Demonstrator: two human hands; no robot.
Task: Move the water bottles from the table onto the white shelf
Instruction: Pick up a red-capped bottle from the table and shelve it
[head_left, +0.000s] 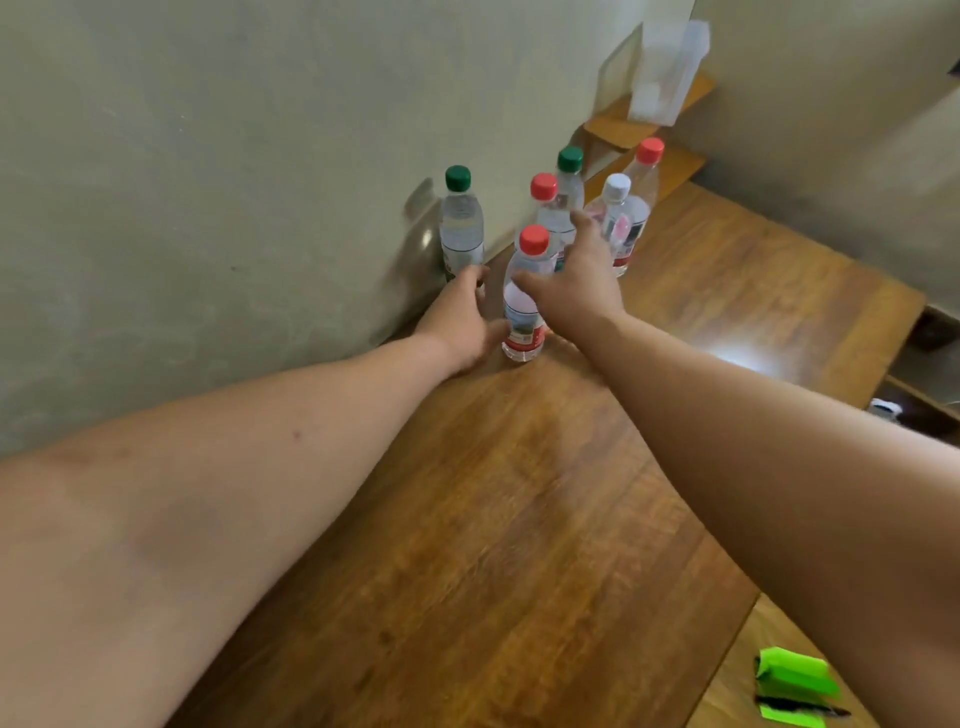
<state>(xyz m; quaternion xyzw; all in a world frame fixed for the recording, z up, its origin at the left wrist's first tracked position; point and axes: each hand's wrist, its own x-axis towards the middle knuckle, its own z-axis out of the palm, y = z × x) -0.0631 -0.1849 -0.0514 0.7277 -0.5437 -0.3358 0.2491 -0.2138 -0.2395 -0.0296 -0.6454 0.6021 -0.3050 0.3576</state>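
Several clear water bottles stand at the far end of the wooden table (519, 519) near the wall. The nearest has a red cap (523, 306). A green-capped bottle (461, 223) stands alone to the left against the wall. Behind are another red-capped bottle (546, 208), a green-capped one (570, 176), a white-capped one (615, 213) and a red-capped one (644, 176). My left hand (462, 322) is open just left of the nearest bottle, thumb near its base. My right hand (576, 280) is open, fingers spread, over that bottle's right side. No white shelf is in view.
A grey wall (208, 208) runs along the table's left side. Small wooden ledges (649, 114) with a translucent container (667, 73) sit in the far corner. A bright green object (795, 680) lies on a lower surface at the bottom right.
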